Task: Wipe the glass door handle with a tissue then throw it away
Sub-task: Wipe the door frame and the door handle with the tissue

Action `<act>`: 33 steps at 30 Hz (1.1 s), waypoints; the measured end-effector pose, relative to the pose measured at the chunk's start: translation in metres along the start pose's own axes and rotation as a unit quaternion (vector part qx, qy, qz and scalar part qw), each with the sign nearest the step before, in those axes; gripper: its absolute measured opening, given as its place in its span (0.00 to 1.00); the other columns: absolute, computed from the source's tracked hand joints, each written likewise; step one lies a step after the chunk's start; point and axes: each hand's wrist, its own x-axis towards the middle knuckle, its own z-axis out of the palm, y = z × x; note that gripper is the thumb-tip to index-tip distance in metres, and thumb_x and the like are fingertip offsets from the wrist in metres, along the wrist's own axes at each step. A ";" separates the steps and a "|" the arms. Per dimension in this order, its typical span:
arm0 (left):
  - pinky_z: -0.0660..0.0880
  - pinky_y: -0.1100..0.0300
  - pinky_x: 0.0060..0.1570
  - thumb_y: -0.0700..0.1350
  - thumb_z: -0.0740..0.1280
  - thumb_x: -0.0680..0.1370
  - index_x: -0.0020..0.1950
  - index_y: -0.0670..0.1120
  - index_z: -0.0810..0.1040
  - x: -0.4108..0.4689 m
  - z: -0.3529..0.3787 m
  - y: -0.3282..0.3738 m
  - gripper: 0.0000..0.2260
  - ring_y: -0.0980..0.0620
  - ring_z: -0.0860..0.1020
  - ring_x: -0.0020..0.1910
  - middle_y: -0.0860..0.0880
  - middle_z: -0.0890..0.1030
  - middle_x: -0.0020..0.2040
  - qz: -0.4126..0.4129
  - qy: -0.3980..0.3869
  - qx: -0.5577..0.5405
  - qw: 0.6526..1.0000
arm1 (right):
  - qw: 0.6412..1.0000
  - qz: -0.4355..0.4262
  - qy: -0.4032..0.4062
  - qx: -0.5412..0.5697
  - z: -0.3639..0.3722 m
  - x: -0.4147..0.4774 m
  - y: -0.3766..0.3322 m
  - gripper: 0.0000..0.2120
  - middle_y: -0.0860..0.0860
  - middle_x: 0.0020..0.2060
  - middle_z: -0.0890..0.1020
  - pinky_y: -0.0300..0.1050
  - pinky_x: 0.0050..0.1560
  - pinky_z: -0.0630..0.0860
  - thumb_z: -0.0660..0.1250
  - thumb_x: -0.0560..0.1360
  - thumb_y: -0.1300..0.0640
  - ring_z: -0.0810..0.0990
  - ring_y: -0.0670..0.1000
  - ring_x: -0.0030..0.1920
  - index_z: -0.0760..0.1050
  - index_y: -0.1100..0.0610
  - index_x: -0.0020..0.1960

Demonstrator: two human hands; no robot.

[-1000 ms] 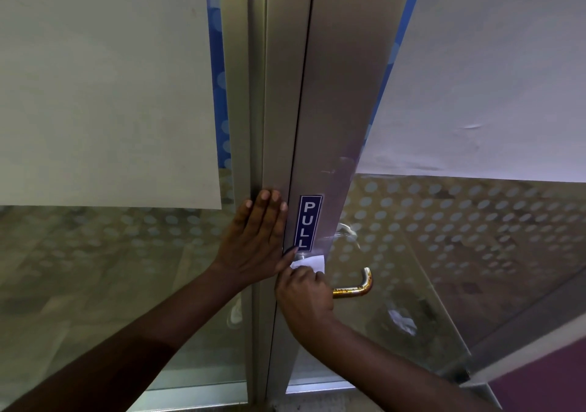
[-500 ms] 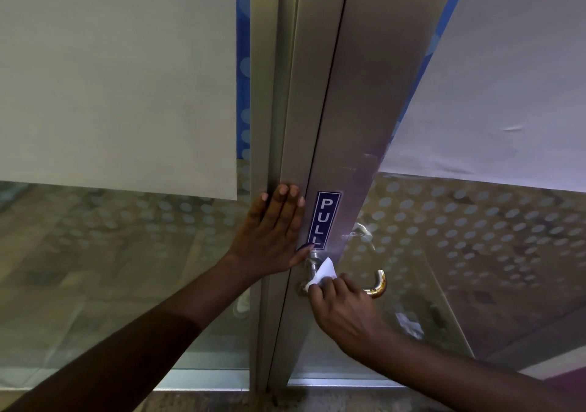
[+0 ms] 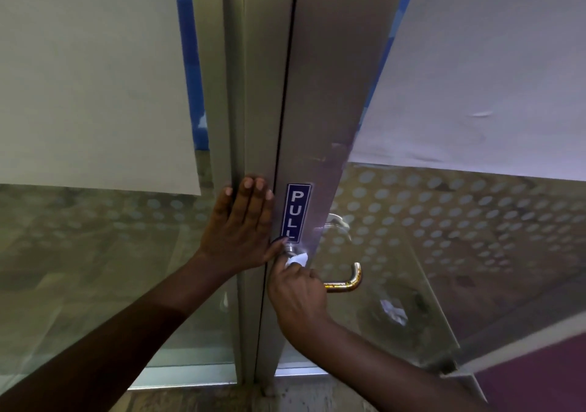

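Head view: right hand [image 3: 298,294] fingers apparently pinch tissue [image 3: 298,258] against handle [image 3: 345,281] base.

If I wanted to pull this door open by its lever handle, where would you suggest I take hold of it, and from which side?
Probably the straight horizontal bar of the lever handle, from the right, wrapping fingers over it. Its free end turns up, which should stop a grip slipping off. The base is taken: the right hand presses the tissue there, and the left hand lies flat on the frame.

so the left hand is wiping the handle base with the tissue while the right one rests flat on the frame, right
Sides swapped. In the head view the right hand presses the tissue at the handle base, while the left hand rests flat on the frame.
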 end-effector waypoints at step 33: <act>0.42 0.42 0.78 0.63 0.49 0.81 0.79 0.35 0.45 0.002 -0.001 -0.001 0.39 0.39 0.44 0.80 0.36 0.43 0.80 -0.004 -0.009 0.026 1.000 | 0.924 -0.328 0.175 0.094 0.054 -0.029 0.156 0.18 0.61 0.47 0.84 0.52 0.58 0.77 0.50 0.81 0.65 0.82 0.59 0.52 0.79 0.66 0.55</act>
